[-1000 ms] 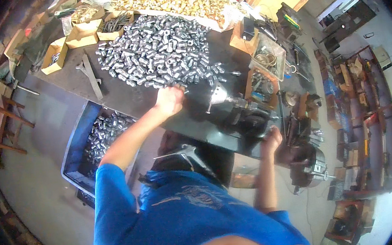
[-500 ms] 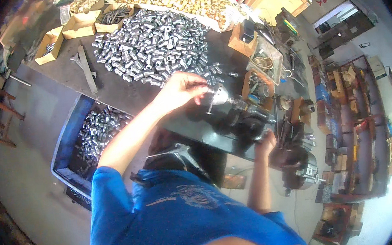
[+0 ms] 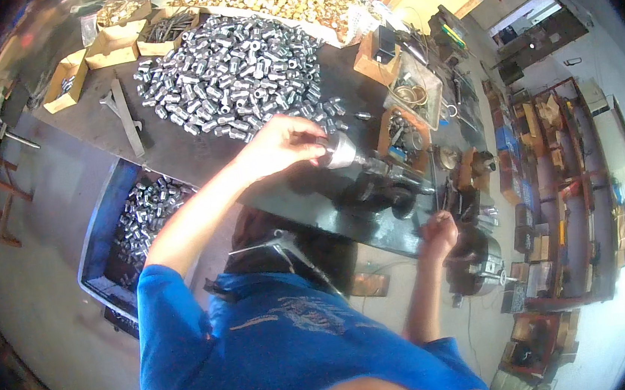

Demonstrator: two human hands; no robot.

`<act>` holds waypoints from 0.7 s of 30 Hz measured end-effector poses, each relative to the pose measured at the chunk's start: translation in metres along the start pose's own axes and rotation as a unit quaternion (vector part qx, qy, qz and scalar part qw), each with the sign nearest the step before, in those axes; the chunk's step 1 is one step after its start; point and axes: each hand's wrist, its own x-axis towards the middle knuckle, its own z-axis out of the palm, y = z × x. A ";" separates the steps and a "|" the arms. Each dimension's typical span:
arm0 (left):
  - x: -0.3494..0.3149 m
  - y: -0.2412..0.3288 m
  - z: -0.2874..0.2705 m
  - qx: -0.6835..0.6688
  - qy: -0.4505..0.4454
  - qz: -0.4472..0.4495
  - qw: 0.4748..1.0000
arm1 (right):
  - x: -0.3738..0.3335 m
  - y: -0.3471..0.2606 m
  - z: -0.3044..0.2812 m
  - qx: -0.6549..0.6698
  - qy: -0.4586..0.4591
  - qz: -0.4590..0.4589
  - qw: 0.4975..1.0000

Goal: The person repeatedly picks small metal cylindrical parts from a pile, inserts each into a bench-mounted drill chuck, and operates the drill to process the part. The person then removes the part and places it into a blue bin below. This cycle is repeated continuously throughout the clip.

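Note:
A silver chuck (image 3: 340, 150) sits on the end of a dark bench machine (image 3: 391, 187) at the table's edge. My left hand (image 3: 283, 148) is at the chuck's face, thumb and fingertips pinched together; the small piece between them is mostly hidden. Lower right, my right hand (image 3: 439, 234) is closed in a fist beside the machine, and what it grips is hidden. Just beyond my left hand spreads a big heap of shiny metal fittings (image 3: 233, 75) on the dark tabletop (image 3: 188, 150).
A blue crate (image 3: 95, 242) of similar fittings stands below the table's left side. Brass-coloured parts (image 3: 256, 1) lie at the back. Small cardboard boxes (image 3: 114, 47), a flat metal bar (image 3: 127, 122) and a clear tray (image 3: 423, 90) surround the heap. Loaded shelves (image 3: 565, 201) line the right.
My right hand has moved slightly right and down, away from the machine's dark round part. The pin that stuck out of the chuck no longer shows, and its surface looks smooth. My left hand stays there.

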 end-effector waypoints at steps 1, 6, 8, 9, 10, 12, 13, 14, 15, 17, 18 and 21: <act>-0.002 0.002 -0.001 -0.022 0.014 -0.003 1.000 | 0.000 -0.004 0.004 0.017 -0.007 -0.004 1.000; -0.005 -0.011 0.012 0.125 0.074 -0.035 0.989 | 0.006 -0.006 0.005 0.007 -0.024 -0.018 1.000; -0.005 -0.014 0.012 0.130 0.074 -0.023 0.988 | 0.004 -0.004 0.003 0.003 -0.027 -0.017 0.999; -0.005 -0.014 0.013 0.124 0.082 -0.031 0.988 | 0.003 -0.001 0.004 0.005 -0.025 -0.032 0.999; -0.006 -0.012 0.015 0.117 0.089 -0.039 0.988 | 0.002 0.000 0.003 0.004 -0.031 -0.020 0.999; -0.006 -0.010 0.016 0.106 0.090 -0.043 0.989 | 0.002 0.001 0.000 0.003 -0.042 0.003 0.999; -0.005 -0.010 0.015 0.102 0.083 -0.041 0.990 | 0.003 0.001 -0.001 0.010 -0.038 0.000 0.999; -0.004 -0.009 0.014 0.097 0.076 -0.038 0.992 | 0.004 0.000 -0.002 0.011 -0.028 0.003 1.000; -0.004 -0.009 0.015 0.102 0.076 -0.027 0.991 | 0.005 -0.001 -0.002 0.013 -0.018 0.006 1.000; -0.002 -0.009 0.017 0.113 0.076 -0.005 0.991 | 0.006 -0.007 0.007 0.032 -0.005 0.001 0.999; -0.001 -0.010 0.016 0.119 0.077 -0.003 0.990 | 0.007 -0.010 0.009 0.044 -0.017 0.000 0.999; 0.003 -0.012 0.018 0.120 0.093 0.003 0.988 | 0.017 -0.014 0.007 0.042 -0.041 -0.012 0.998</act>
